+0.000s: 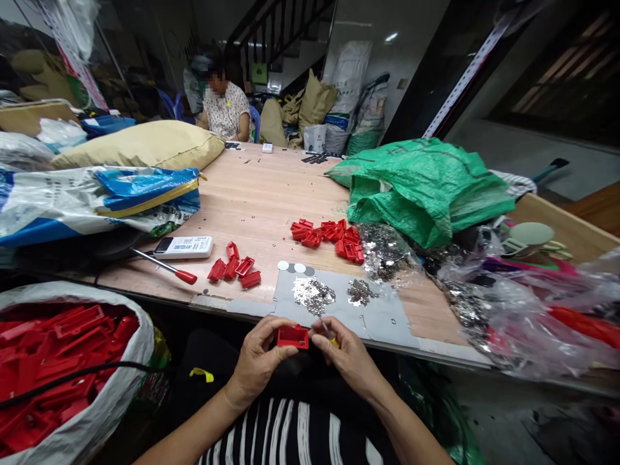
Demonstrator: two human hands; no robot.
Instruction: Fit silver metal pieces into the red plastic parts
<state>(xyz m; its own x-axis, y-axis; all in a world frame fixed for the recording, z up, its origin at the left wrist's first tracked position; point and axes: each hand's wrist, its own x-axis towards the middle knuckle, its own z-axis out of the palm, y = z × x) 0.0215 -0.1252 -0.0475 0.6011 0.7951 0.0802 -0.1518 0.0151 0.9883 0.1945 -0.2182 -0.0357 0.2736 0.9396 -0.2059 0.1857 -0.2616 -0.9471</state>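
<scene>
Left hand (256,363): your grip is clamped on the red housing (292,336), held just off the near edge of the bench (252,194), over your lap.
Right hand (347,356): your grip is pinched together on a thin piece (323,328) that touches the housing's right end.
Advice: brace the housing level and seat the piece squarely.
Supply: metal bits (314,292) lie near that edge.

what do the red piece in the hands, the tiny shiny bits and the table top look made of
The small red rectangular piece in the left hand looks like moulded plastic: even colour, dull sheen. The tiny silvery bits on the grey sheet are probably metal: they glitter. The pale brown table top seems plywood, with grain.
</scene>
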